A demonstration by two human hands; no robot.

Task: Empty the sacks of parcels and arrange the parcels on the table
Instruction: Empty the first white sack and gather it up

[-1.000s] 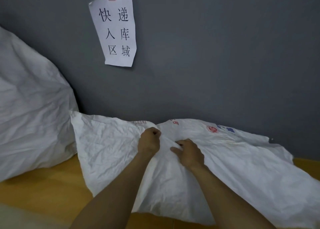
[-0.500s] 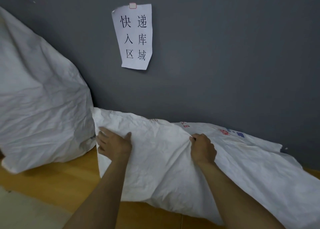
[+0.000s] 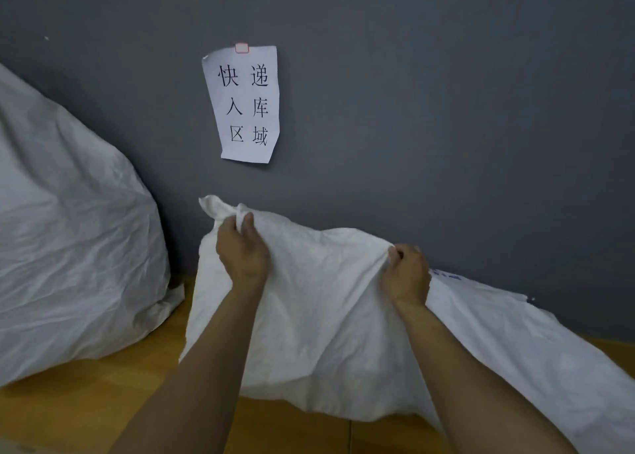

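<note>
Left grip [image 3: 242, 247] is clamped on a bunched corner of the white sack [image 3: 326, 302]; right grip [image 3: 407, 271] pinches a fold on its top edge. Sack slumps on the wooden surface [image 3: 103, 402] against the grey wall [image 3: 446, 110]. Fabric is thin, limp and crinkly, and probably slippery held flat, so hold the bunched corners. Fuller sack [image 3: 68, 230] sits to your left.
</note>
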